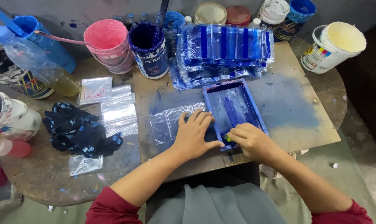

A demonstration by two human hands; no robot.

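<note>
A small blue-stained printing frame (pixel 254 108) lies on a paint-smeared board (pixel 295 108). My left hand (pixel 194 135) rests flat, fingers spread, on a clear plastic bag (pixel 165 122) at the frame's left edge. My right hand (pixel 250 139) is closed on a small tool with a green tip at the frame's near edge; most of the tool is hidden. Behind the frame lies a spread of clear bags printed with blue stripes (pixel 225 47).
Paint pots stand along the back: pink (pixel 107 39), dark blue with a stick (pixel 148 49), white (pixel 335 45). A plastic bottle (pixel 34 58), a blue-stained black rag (pixel 78 128) and loose clear bags (pixel 117 112) lie left on the round table.
</note>
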